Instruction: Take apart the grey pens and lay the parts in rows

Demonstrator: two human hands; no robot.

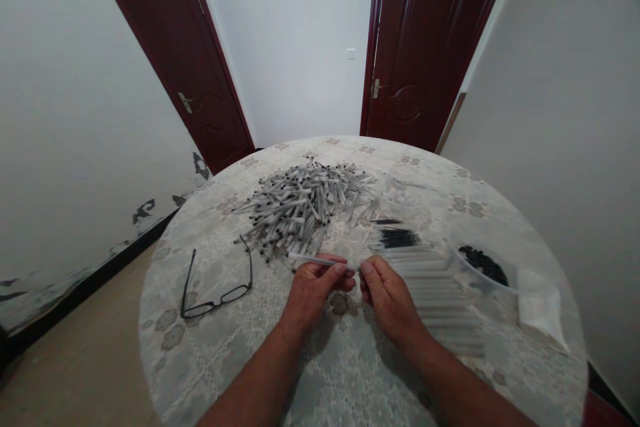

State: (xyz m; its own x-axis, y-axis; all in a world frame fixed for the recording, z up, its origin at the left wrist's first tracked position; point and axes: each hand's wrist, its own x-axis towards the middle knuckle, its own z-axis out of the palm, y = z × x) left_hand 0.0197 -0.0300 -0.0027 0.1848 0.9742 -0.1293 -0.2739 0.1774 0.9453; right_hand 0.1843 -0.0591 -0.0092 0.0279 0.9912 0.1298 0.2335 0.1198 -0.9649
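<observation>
My left hand [319,287] is closed around a slim, whitish pen barrel [310,258], which lies across its fingers and points up to the left. At the barrel's right end, the thumb and fingers of my right hand [384,288] are pinched together. What sits between those right fingertips is too small and hidden to name. Beyond my left hand spreads a big heap of whitish pens [305,203] with dark ends. Close to my right hand, a row of clear pen tubes [435,290] lies side by side, with a bundle of thin black-tipped refills [397,237] above it.
A clear plastic bowl [455,255] at the right contains small black pieces [483,264]. Black-framed glasses [216,305] lie open at the left. Clear plastic [400,188] rests behind the refills. A patterned cloth covers the round table [345,387].
</observation>
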